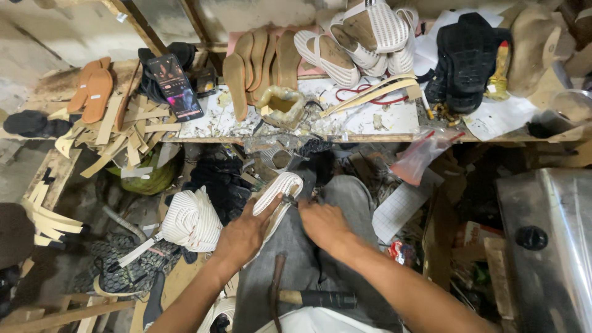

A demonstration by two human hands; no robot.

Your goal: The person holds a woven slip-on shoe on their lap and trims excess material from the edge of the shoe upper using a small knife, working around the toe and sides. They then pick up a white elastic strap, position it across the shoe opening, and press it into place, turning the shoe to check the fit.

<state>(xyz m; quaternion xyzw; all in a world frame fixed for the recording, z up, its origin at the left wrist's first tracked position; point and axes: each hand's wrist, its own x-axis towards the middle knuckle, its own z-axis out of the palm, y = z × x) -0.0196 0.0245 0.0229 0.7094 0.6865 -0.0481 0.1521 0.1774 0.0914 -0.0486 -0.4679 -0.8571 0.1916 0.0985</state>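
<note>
My left hand [243,233] grips a white ribbed sandal sole [279,188] that lies over my lap, toe pointing away from me. My right hand [323,223] is closed right beside it, fingers pinched on a small dark tool [291,201] at the sole's edge; the tool's shape is too small to make out. Across my thighs, below both hands, lies a hammer [311,299] with a dark grip. A bundle of white ribbed strap material [191,219] sits to the left of my left hand.
A low workbench [345,120] ahead carries tan insoles [259,61], white sandals [364,37], black soles [465,58], a glue pot [282,105] and a phone [174,83]. Offcuts [129,132] pile at left. A metal box [552,234] stands at right.
</note>
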